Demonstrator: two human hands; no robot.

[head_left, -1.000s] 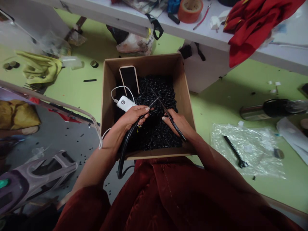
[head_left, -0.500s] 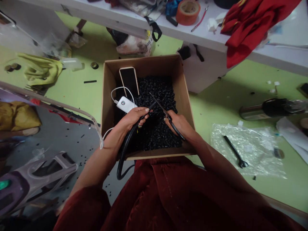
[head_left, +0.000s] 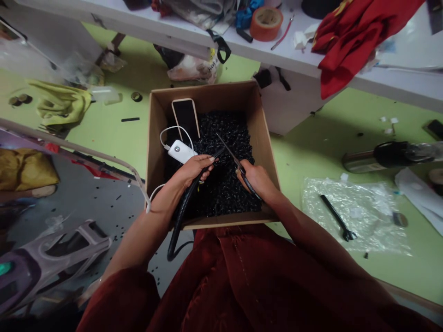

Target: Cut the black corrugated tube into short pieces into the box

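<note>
A cardboard box (head_left: pixel 266 152) stands in front of my lap, filled with several small black cut pieces (head_left: pixel 228 133). My left hand (head_left: pixel 194 169) is closed around a black ribbed tube (head_left: pixel 182 212) that runs down past the box's near edge. Its free end points at the blades of black scissors (head_left: pixel 231 154), gripped by my right hand (head_left: pixel 255 180). The blades sit right at the tube's tip, above the pile. A phone (head_left: pixel 186 118) leans in the box's back left corner. Beside it lies a white power bank (head_left: pixel 180 151) with a white cable.
A white table (head_left: pixel 214 34) at the back carries an orange tape roll (head_left: pixel 266 22) and red cloth (head_left: pixel 349 37). On the green floor to the right lie a plastic sheet with a black tool (head_left: pixel 337 216) and a dark bottle (head_left: pixel 391 154). A yellow cloth (head_left: pixel 60 101) lies left.
Both hands have drawn a little closer together over the box, and the scissors' blades have come up to the tube's tip. The view has tilted slightly upward.
</note>
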